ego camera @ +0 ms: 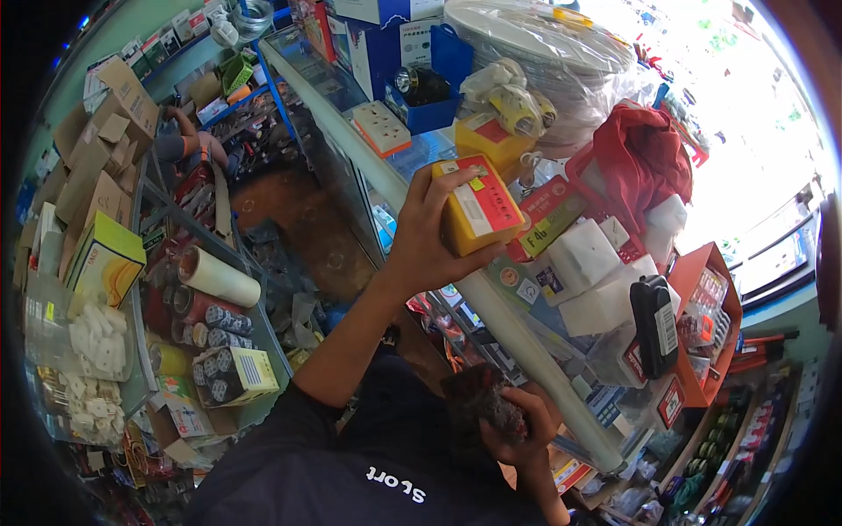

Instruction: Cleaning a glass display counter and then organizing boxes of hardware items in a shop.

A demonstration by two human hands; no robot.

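My left hand point(424, 246) grips a small yellow box point(483, 214) with a red and white printed label, raised above the counter's near edge. Fingers cross its top and the thumb lies along its lower side. Close to my chest, my right hand point(529, 424) is closed around a dark bundle point(483, 404), seemingly in crinkled clear plastic; its contents are unclear. Another yellow box point(490, 141) lies behind the held one, with plastic-wrapped yellow rolls point(520, 108) on top. A red and green carton point(546, 217) is just right of the left hand.
The glass counter's pale rounded edge point(526, 345) runs diagonally before me. On it are a power socket block point(381, 127), white boxes point(582, 256) and an orange box point(700, 371) of small packets. Shelves hold a white roll point(219, 276) at left. A person point(191, 141) is partly visible beyond.
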